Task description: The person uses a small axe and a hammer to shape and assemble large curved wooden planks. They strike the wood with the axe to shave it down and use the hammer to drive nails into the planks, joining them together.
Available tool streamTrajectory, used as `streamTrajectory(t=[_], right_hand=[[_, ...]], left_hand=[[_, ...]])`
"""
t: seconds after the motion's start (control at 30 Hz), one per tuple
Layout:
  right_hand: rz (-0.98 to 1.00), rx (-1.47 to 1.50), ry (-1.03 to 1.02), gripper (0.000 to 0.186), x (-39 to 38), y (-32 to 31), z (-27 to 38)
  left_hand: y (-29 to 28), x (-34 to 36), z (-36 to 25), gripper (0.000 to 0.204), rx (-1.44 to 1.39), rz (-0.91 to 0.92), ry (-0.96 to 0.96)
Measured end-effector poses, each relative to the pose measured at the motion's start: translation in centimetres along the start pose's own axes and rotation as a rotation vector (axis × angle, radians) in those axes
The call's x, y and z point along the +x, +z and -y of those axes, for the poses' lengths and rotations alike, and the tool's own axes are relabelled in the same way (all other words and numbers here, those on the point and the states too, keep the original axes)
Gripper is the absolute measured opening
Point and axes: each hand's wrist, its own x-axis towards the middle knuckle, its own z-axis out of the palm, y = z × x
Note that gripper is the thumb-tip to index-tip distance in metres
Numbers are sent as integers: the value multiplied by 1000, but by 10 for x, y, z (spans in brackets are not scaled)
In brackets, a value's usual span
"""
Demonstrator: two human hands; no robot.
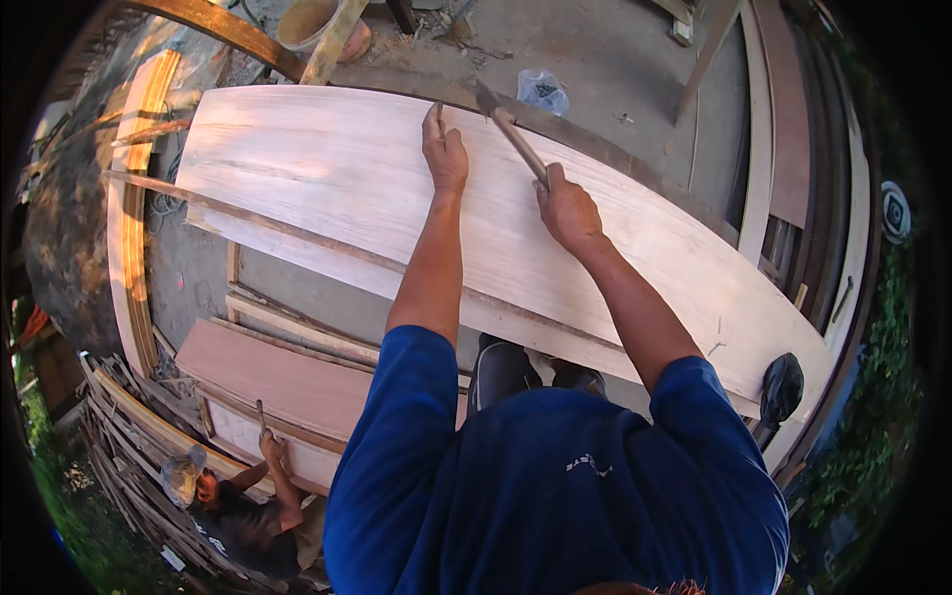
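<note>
One long brown strip (297, 233) lies along the near side of the pale panel (506, 238), its tip jutting past the panel's left end; a leg or sleeve brushing that overhang could swing it out of line, since nothing visible clamps it there. The panel itself spreads crosswise in front of the person, under both forearms. Nearer than the panel, toward its left half, a co-worker (253, 516) crouches with a tool raised beside a reddish board (288, 377); that work seems far enough off to pose little risk. At the panel's far edge the left hand (444, 154) holds its fingers narrow and close together; whether they pinch something small, I cannot tell. Just right of it, above the same edge, hangs the head of a hammer (521, 149), its handle gripped in the closed right hand (570, 210). This looks like the chief danger: with fingers so near the hammer's head, a hasty or glancing swing could strike them, or miss and dent the panel's smooth face. At the panel's right end a black bundle (781, 392) sits by the near edge, where a bump from the panel could knock it down
</note>
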Motion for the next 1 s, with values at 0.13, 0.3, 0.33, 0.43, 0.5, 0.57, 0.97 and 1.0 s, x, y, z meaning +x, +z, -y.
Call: streamTrajectory(t=[0.13,0.3,0.33,0.43,0.5,0.57,0.97,1.0], right_hand=[[-91,99,-3,30,-3,-9,10],[-352,259,-163,30,-6,9,1],[-180,111,-96,30,7,6,-4],[6,-15,-17,31,6,-27,1],[-61,126,30,33,-32,-36,-15],[-108,238,43,33,-79,-33,-46],[-286,527,309,30,-443,8,-223],[-320,524,366,29,-462,11,-231]], left_hand=[[-13,6,6,56,168,-8,38],[-16,3,2,54,277,33,88],[-15,10,8,54,289,45,76],[-12,17,0,55,316,78,34],[-7,2,0,56,329,122,5],[-8,-19,-5,55,454,156,35],[180,-340,-99,50,469,1212,570],[194,-359,-101,51,496,1263,608]])
